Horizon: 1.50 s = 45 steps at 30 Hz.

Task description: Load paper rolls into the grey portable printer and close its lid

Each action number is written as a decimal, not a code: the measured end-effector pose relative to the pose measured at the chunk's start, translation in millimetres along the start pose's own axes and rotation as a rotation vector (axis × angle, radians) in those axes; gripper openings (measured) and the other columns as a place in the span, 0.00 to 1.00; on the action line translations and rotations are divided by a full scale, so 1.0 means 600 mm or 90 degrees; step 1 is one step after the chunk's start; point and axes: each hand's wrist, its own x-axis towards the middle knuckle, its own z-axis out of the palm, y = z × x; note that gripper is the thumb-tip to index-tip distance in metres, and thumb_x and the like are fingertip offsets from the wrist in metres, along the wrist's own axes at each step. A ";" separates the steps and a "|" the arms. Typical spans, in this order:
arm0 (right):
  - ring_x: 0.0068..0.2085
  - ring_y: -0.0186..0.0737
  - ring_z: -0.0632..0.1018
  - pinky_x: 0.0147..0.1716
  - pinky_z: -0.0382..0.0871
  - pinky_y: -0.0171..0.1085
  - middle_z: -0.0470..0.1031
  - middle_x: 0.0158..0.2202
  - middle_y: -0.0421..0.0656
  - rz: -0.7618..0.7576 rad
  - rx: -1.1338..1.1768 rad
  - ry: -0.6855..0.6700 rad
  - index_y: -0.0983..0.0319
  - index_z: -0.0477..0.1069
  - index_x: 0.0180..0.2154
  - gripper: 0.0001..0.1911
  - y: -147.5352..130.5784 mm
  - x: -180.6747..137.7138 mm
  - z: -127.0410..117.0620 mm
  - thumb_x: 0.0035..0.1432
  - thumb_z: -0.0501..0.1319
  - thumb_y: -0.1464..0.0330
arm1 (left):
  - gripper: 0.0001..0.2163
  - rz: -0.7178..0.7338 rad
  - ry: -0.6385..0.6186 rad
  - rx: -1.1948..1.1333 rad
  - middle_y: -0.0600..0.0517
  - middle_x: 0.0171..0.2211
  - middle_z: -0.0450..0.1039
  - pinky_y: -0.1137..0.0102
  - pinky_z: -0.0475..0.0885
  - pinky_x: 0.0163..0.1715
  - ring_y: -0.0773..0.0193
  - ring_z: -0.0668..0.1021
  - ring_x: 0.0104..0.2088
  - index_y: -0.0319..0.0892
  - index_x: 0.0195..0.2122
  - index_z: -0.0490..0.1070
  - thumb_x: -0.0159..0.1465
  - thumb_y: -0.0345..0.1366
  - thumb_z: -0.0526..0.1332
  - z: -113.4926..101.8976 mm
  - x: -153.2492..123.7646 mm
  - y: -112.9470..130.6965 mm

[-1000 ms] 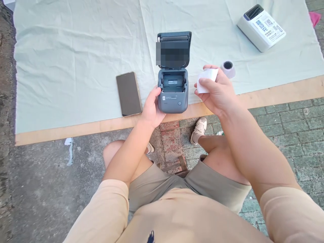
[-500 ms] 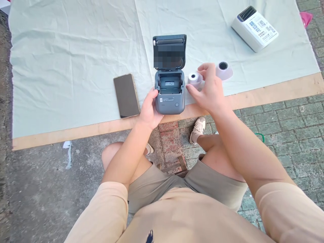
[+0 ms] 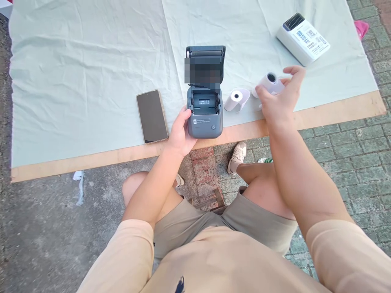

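A small grey label printer [image 3: 204, 118] stands at the near edge of the board with its lid flipped up and its paper bay bare. My left hand [image 3: 180, 134] is curled round the printer's left side. A white paper roll [image 3: 236, 99] lies on the cloth just right of the printer, its loose end trailing. My right hand [image 3: 279, 101] is further right, its fingers closed round a second white roll [image 3: 269, 81] with a dark ribbed core, lifted slightly off the cloth.
A dark phone [image 3: 152, 116] lies face up left of the printer. A white printer [image 3: 302, 38] with a printed label sits at the far right. Pale green cloth [image 3: 91, 73] covers the wooden board [image 3: 336, 112]. My knees and shoes show over brick paving below.
My right hand set the first paper roll down beside the printer, then moved right and took hold of the roll with the ribbed core. My left hand stayed on the printer.
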 end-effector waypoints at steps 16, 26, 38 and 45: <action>0.55 0.50 0.78 0.50 0.75 0.50 0.72 0.58 0.48 -0.206 0.201 -0.274 0.50 0.58 0.63 0.25 -0.141 -0.047 -0.037 0.66 0.54 0.62 | 0.13 0.024 -0.048 0.011 0.50 0.49 0.82 0.63 0.79 0.52 0.55 0.82 0.55 0.45 0.47 0.76 0.68 0.47 0.62 -0.001 -0.002 -0.002; 0.52 0.48 0.79 0.55 0.74 0.48 0.80 0.53 0.40 -0.339 -0.165 -0.386 0.50 0.68 0.44 0.20 -0.217 -0.092 -0.041 0.57 0.54 0.79 | 0.17 0.081 -0.034 0.083 0.51 0.49 0.80 0.61 0.76 0.61 0.51 0.76 0.65 0.49 0.52 0.73 0.64 0.45 0.69 0.013 -0.015 -0.009; 0.56 0.46 0.77 0.55 0.76 0.51 0.77 0.56 0.46 -0.332 -0.052 -0.330 0.51 0.64 0.37 0.10 -0.195 -0.092 -0.038 0.64 0.54 0.74 | 0.17 0.064 -0.006 0.075 0.52 0.43 0.79 0.65 0.77 0.53 0.53 0.80 0.57 0.47 0.49 0.74 0.63 0.47 0.69 0.010 -0.010 -0.007; 0.53 0.44 0.77 0.52 0.75 0.44 0.74 0.51 0.49 -0.382 -0.075 -0.364 0.53 0.64 0.37 0.11 -0.183 -0.091 -0.023 0.62 0.54 0.78 | 0.16 0.072 -0.031 0.073 0.52 0.44 0.80 0.63 0.77 0.57 0.53 0.79 0.59 0.47 0.51 0.73 0.65 0.46 0.69 0.008 -0.010 -0.010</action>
